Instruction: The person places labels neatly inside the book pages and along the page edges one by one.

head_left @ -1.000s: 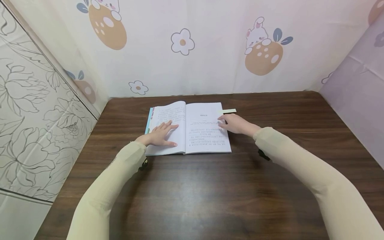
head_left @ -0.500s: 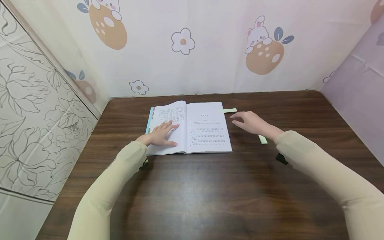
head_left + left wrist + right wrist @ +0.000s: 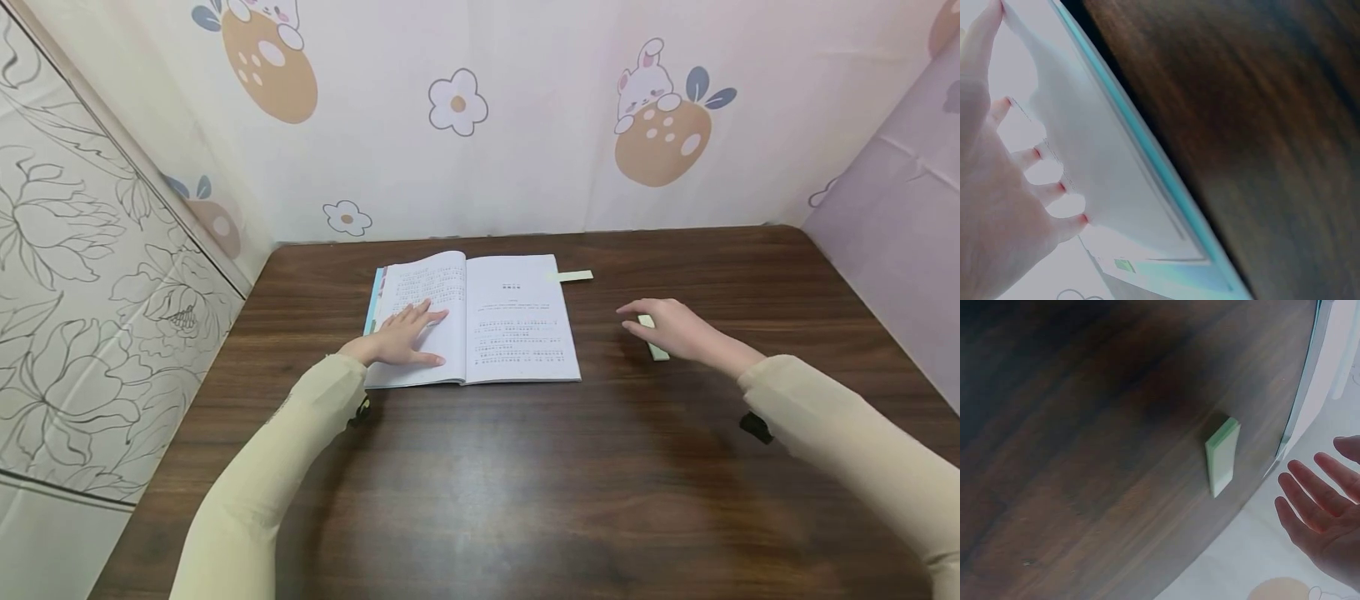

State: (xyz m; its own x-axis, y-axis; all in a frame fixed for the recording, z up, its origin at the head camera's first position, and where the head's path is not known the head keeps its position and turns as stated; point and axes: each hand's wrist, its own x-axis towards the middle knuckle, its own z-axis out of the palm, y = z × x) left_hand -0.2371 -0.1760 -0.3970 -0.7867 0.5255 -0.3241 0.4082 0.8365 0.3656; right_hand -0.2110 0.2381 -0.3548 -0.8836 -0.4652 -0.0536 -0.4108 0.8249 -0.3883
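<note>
An open book (image 3: 517, 333) with printed pages lies on the brown wooden table. My left hand (image 3: 401, 336) rests with spread fingers on its left page, and in the left wrist view the fingertips (image 3: 1060, 186) press that page. From the right page's edge a pale green paper strip (image 3: 575, 276) sticks out over the table. My right hand (image 3: 671, 327) is right of the book with nothing in it, its fingers relaxed. Partly behind that hand lies a small pad of pale green sticky notes (image 3: 658, 352), seen whole as a thin stack (image 3: 1224, 457) in the right wrist view.
The wooden table (image 3: 487, 500) reaches back to a curtain (image 3: 540, 150) printed with rabbits and flowers. At the left stands a panel (image 3: 82, 275) with line-drawn flowers. A dark wrist strap (image 3: 756, 427) shows under the right sleeve.
My right hand has left the paper strip at the page edge and moved right, to over the sticky-note pad. The strip stays on the page. My left hand has not moved.
</note>
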